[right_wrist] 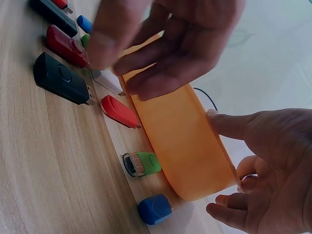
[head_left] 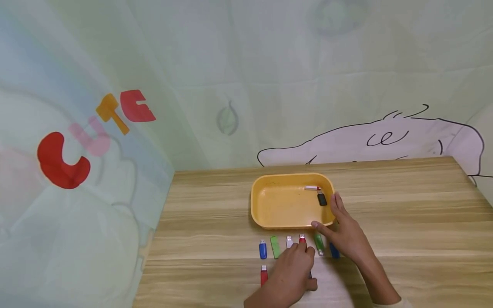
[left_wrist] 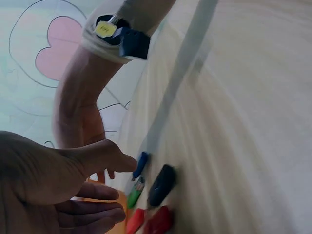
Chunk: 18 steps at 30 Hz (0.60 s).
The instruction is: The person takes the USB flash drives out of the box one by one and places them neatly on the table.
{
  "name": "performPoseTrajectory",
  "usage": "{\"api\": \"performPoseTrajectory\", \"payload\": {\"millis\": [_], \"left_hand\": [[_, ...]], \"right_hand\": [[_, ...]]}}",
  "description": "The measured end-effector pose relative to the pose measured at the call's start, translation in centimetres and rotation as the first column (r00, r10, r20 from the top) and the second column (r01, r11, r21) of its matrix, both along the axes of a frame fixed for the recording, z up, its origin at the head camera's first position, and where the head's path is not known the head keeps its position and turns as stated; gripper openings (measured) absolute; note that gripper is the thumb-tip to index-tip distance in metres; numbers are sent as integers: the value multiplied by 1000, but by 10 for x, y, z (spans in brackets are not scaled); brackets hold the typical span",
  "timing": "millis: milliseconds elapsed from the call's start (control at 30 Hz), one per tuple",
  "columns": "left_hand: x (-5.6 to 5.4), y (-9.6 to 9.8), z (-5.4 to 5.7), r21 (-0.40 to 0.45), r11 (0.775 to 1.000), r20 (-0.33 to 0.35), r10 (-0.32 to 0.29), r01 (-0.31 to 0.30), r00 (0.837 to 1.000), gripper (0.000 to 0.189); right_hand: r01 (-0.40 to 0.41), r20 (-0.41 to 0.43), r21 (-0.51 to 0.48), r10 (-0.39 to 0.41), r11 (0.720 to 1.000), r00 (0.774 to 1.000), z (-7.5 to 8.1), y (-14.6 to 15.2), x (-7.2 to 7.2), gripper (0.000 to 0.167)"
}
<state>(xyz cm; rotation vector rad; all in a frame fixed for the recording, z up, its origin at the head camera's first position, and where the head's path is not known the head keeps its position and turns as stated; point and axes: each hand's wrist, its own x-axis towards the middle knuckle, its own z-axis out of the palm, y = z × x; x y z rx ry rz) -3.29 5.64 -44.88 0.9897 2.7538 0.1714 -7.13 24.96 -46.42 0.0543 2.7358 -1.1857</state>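
Note:
My left hand (head_left: 289,270) is over the rows of USB flash drives, its fingertips near a red flash drive (head_left: 302,237) and a white flash drive (head_left: 289,242). The left wrist view shows its thumb and fingers apart with nothing between them. An orange plastic tray (head_left: 265,222) stands just behind the rows. At the tray's near right corner, my right hand (head_left: 348,233) holds the rim (right_wrist: 225,155), thumb on the near side and fingers along the right end. Inside the tray lie a black flash drive (head_left: 322,198) and a white one with a red end (head_left: 311,188).
Left of my left hand lie a blue flash drive (head_left: 263,250), a green one (head_left: 275,247) and a red one (head_left: 263,275). Another green drive (head_left: 319,244) and a blue one (head_left: 334,251) are beside my right hand. Behind the wooden table (head_left: 208,205) hangs a printed curtain (head_left: 200,85).

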Motion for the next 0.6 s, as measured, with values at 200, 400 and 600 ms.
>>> {"api": "performPoseTrajectory", "payload": {"millis": [200, 400, 600], "left_hand": [[-14, -2, 13, 76, 996, 8, 44, -44, 999, 51], [-30, -1, 27, 78, 989, 71, 119, -124, 990, 54], [-43, 0, 35, 100, 984, 9, 144, -145, 989, 51]], "right_hand": [[5, 6, 1, -5, 1000, 1000, 0, 0, 0, 105], [14, 17, 3, -14, 1000, 1000, 0, -1, -1, 106], [23, 31, 12, -23, 1000, 999, 0, -2, -2, 106]]}}
